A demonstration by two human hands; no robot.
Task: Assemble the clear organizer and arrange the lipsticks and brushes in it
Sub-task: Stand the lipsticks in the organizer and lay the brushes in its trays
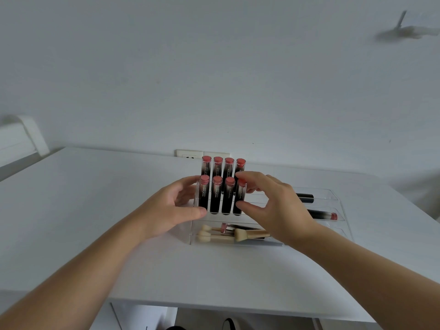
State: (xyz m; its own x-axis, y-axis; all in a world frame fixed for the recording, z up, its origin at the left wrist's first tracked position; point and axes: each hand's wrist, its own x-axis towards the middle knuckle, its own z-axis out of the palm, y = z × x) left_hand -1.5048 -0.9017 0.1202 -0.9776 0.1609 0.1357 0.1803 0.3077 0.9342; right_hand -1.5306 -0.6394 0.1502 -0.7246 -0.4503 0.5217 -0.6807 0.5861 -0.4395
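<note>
A clear lipstick rack (196,196) stands on the left end of a clear organizer tray (333,194). In the rack, two rows of several black lipsticks (217,194) with pink caps stand upright. My left hand (166,208) grips the rack's left side, thumb at the front base and fingers behind. My right hand (273,206) pinches the front-right lipstick (240,198), forefinger at its cap and thumb low on its body. Several brushes (240,233) lie in the tray's front compartment. Two more lipsticks (321,215) lie flat in the tray's right compartments.
Everything sits on a white table (119,210) pushed against a white wall. A wall socket (190,155) shows behind the rack. A white chair back (26,134) stands at the far left. The table's front edge runs just below my forearms.
</note>
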